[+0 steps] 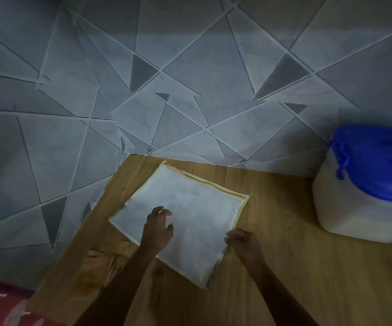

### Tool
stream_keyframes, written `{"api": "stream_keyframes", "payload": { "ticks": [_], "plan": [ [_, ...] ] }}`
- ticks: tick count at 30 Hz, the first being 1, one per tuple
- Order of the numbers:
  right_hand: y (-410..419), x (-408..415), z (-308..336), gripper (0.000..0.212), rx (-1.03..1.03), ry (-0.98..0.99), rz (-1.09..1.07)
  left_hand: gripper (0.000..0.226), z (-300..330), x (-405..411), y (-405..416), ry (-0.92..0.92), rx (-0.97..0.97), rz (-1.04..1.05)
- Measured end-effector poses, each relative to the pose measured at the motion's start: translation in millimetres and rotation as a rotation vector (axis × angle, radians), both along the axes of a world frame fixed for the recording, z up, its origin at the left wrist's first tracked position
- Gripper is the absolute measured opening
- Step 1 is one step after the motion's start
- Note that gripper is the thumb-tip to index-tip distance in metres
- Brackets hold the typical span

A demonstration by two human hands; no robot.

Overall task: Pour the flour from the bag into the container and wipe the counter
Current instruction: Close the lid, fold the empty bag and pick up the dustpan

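Flat white bag point(183, 217) lies on the wooden tabletop point(308, 278). Left hand point(158, 229) hovers over it, fingers loosely curled, grip holding nothing. Right hand point(243, 243) pinches the bag's near right edge. Blue-lidded container point(364, 184) stands well apart, far right.

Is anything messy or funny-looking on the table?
No spill shows. The flour bag lies flat and crooked on the wooden counter, and the container at the right has its blue lid on. The picture is dim and blurry.
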State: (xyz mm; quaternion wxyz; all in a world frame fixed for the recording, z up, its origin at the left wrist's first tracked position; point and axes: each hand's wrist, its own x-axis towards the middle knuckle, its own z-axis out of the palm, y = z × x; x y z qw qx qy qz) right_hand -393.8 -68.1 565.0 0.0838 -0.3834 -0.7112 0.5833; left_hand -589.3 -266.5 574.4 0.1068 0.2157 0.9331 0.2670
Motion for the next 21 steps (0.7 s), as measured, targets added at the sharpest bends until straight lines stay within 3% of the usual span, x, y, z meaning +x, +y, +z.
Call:
{"api": "stream_keyframes", "payload": {
  "ticks": [3, 7, 10, 14, 18, 21],
  "plan": [
    [-9.1, -18.2, -11.0, 0.011, -0.015, -0.037, -0.012, 0.048, -4.0, -41.3, -22.5, -0.042, -0.23, 0.011],
    [-6.3, -32.9, -17.8, 0.006, 0.043, -0.075, -0.067, 0.075, -9.5, -81.6, -40.6, -0.159, -0.371, -0.004],
    [2.7, -34.4, -19.7, 0.012, 0.145, -0.127, -0.099, 0.086, -16.1, -99.9, -46.6, -0.231, -0.367, 0.047],
    [18.4, -30.3, -23.7, 0.019, 0.185, -0.223, -0.083, 0.096, -21.2, -116.2, -39.4, -0.155, -0.36, 0.188],
    [18.7, -29.6, -22.6, 0.005, 0.184, -0.223, -0.085, 0.112, -39.7, -136.8, -36.9, -0.118, -0.349, 0.289],
    [10.8, -41.7, -21.5, 0.021, 0.159, -0.224, -0.119, 0.116, -37.7, -144.7, -35.6, -0.106, -0.388, 0.332]
  ]
}}
